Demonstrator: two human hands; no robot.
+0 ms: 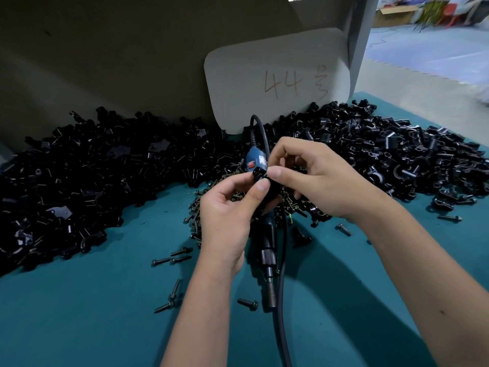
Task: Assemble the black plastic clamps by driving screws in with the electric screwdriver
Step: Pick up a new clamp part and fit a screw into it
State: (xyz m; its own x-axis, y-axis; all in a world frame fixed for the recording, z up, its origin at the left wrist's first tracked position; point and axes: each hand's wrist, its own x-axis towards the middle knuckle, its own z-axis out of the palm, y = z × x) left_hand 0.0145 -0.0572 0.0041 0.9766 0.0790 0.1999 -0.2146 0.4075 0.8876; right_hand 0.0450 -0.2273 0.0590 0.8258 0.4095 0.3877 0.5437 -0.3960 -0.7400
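I see the electric screwdriver (267,242) lying flat on the teal desk (105,313), its long axis running almost straight toward and away from me. The dark bit end points toward me, near the bottom of the view, and the blue body with its red switch lies farther off, partly hidden behind my hands. Its grey cable (281,287) loops out of the far end and comes back along the tool's right side.

Both my hands are raised just above the screwdriver, meeting over its blue body. My left hand (227,207) has its fingers curled, thumb and forefinger pinching a small black clamp (260,174). My right hand (312,178) has its fingers curled too, thumb tip pressed against the same clamp from the right. Whether a screw sits between those fingers I cannot tell; the spot is too small and dark.

The clamp is glossy black plastic with a rounded end showing between the two thumbs. The rest of its shape is covered.

A heap of black clamp parts (79,181) spreads across the desk to my left and another heap (397,154) to my right. Dark loose screws (172,259) lie scattered on the desk near the tool. A grey card (277,75) marked 44 in red stands behind the heaps.
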